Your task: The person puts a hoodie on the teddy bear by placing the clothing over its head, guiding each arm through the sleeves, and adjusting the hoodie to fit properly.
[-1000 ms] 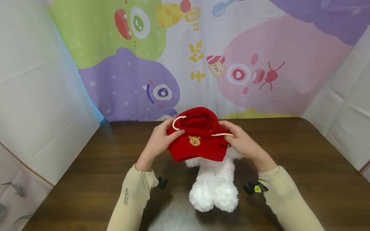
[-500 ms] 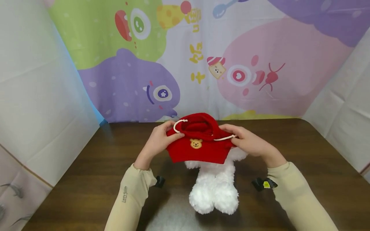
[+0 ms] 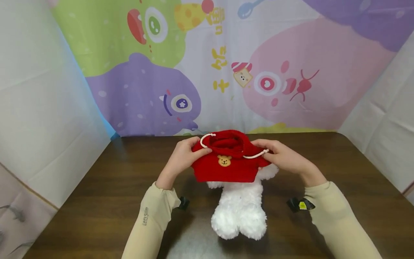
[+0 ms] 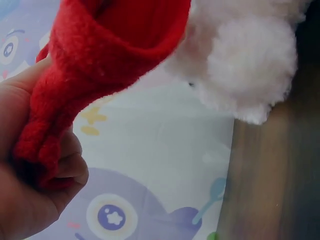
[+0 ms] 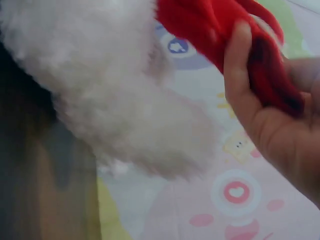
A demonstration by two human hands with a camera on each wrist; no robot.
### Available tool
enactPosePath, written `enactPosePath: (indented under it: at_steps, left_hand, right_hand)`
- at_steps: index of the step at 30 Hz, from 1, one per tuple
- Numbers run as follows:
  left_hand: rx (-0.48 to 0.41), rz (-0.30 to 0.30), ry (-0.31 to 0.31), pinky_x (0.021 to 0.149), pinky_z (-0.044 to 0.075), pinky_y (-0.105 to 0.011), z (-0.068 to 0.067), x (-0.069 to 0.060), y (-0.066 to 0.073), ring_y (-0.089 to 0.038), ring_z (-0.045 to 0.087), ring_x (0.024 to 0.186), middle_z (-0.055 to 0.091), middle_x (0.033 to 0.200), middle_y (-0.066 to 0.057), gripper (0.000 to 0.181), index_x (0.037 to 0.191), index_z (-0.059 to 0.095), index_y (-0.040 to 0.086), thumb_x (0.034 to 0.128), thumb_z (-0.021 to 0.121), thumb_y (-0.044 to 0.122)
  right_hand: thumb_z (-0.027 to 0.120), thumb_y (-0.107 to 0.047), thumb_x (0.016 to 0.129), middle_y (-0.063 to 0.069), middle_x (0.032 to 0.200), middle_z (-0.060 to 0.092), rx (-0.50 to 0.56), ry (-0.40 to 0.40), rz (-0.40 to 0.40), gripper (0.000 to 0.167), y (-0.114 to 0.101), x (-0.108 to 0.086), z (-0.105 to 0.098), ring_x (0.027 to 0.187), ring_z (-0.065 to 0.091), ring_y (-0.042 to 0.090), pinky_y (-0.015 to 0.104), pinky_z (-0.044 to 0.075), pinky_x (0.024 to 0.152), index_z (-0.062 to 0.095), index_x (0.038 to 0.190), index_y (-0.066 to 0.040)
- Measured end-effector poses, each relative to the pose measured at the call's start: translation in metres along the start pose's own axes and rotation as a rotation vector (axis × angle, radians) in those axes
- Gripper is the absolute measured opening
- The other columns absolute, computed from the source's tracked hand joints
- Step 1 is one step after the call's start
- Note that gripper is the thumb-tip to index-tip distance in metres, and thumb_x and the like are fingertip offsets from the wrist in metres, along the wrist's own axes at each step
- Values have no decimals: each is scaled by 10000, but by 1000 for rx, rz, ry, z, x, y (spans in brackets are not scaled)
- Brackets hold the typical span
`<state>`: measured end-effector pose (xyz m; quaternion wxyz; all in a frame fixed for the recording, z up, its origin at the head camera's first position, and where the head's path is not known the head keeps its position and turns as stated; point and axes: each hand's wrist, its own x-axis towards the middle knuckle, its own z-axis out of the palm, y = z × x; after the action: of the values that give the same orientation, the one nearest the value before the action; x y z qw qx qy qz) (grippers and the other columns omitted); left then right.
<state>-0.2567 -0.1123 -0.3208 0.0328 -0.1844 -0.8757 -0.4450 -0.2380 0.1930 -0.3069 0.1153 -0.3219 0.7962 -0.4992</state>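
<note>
A small red hoodie (image 3: 226, 171) with a bear-face patch and white drawstrings is held up by both hands, its hood opening facing up. My left hand (image 3: 184, 157) pinches the sleeve on the left, thumb in front; the left wrist view shows fingers curled round that red sleeve (image 4: 47, 125). On the other side, my right hand (image 3: 286, 156) grips the right sleeve (image 5: 275, 75) near its cuff. Behind and below the hoodie is a white fluffy plush toy (image 3: 239, 208), its legs toward me and one arm out to the right. The hoodie hides its head and upper body.
A dark brown wooden table (image 3: 106, 201) lies under everything. At its far edge hangs a cloth backdrop (image 3: 220, 111) printed with cartoon monsters. White panels (image 3: 42, 108) stand at both sides. Each wrist wears a dark strap mount (image 3: 300, 205).
The hoodie has come down a little and shifted slightly right, with both hands on it. My right hand has moved outward to the right. The plush toy stays in place.
</note>
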Motion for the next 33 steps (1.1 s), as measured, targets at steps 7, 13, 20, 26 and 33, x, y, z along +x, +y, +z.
enactPosePath:
  at_steps: [7, 13, 20, 26, 33]
  left_hand:
    - [-87, 5, -6, 600, 531, -275, 9, 5, -1, -142, 634, 647, 658, 819, -34, 258, 970, 595, 141, 831, 640, 354]
    - [-119, 34, -13, 625, 533, -271, 14, 8, 0, -145, 635, 670, 657, 868, -53, 292, 1021, 574, 128, 844, 624, 355]
    - [-128, 5, 18, 600, 533, -287, 14, 11, -13, -160, 631, 628, 650, 835, -63, 286, 984, 583, 120, 834, 637, 357]
    - [-135, 13, 27, 591, 527, -289, 17, 16, -16, -159, 623, 611, 640, 795, -52, 237, 951, 581, 118, 837, 642, 317]
    - [-170, -11, -33, 624, 521, -289, 32, 28, -8, -164, 602, 693, 623, 886, -50, 250, 1040, 549, 133, 863, 604, 300]
  right_hand:
    - [610, -116, 859, 174, 1158, 532, 48, 244, 98, 444, 5, 5, 12, 860, 609, 196, 357, 535, 739, 449, 1268, -50]
    - [657, -100, 821, 148, 1197, 509, 121, 280, 86, 544, 8, 4, 9, 906, 605, 179, 334, 538, 726, 413, 1305, -68]
    - [584, -66, 868, 6, 1106, 555, 254, 293, 34, 482, 11, -1, -1, 721, 562, 100, 227, 520, 636, 410, 1317, -38]
    - [524, -47, 902, -46, 1066, 591, 235, 360, 59, 398, 11, -3, -5, 813, 597, 99, 213, 522, 680, 440, 1287, 5]
    - [410, -69, 936, -74, 1025, 536, 199, 487, 183, 311, 16, 2, -2, 838, 566, 79, 197, 492, 746, 470, 1220, 42]
